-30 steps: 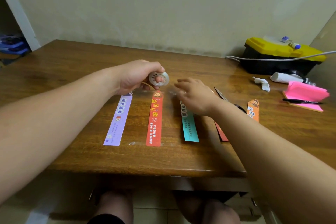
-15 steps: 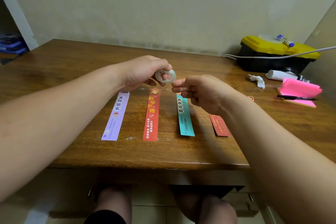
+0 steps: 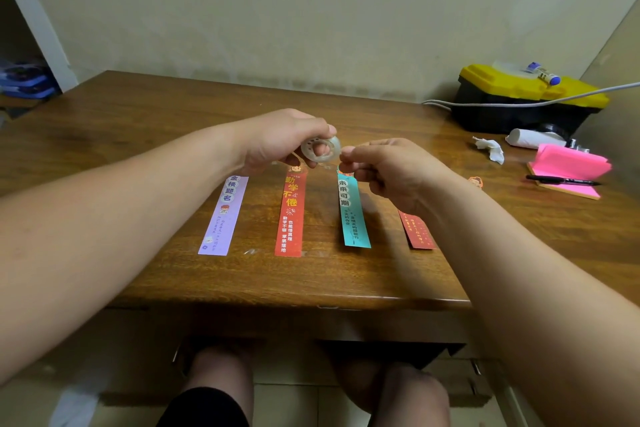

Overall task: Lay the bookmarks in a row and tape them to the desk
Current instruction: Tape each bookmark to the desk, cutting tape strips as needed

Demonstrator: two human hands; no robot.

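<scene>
Several bookmarks lie side by side on the wooden desk (image 3: 138, 128): a lilac one (image 3: 223, 217), a red one (image 3: 291, 213), a teal one (image 3: 351, 215) and a dark red one (image 3: 417, 230) partly under my right forearm. The top of an orange bookmark (image 3: 476, 181) peeks out beyond my right wrist. My left hand (image 3: 277, 140) holds a small roll of clear tape (image 3: 320, 148) above the bookmarks' top ends. My right hand (image 3: 388, 172) has its fingers curled, and its fingertips pinch at the edge of the roll.
At the back right stands a black and yellow toolbox (image 3: 519, 100) with a white cable (image 3: 519, 103) across it. Near it lie a crumpled tissue (image 3: 491, 148), a white roll (image 3: 531, 138) and a pink notepad (image 3: 568, 168) with a black pen (image 3: 561, 180). My knees show below the desk's front edge.
My right hand lifted off the teal bookmark's top and came up to the tape roll. The left hand raised the roll slightly to the right.
</scene>
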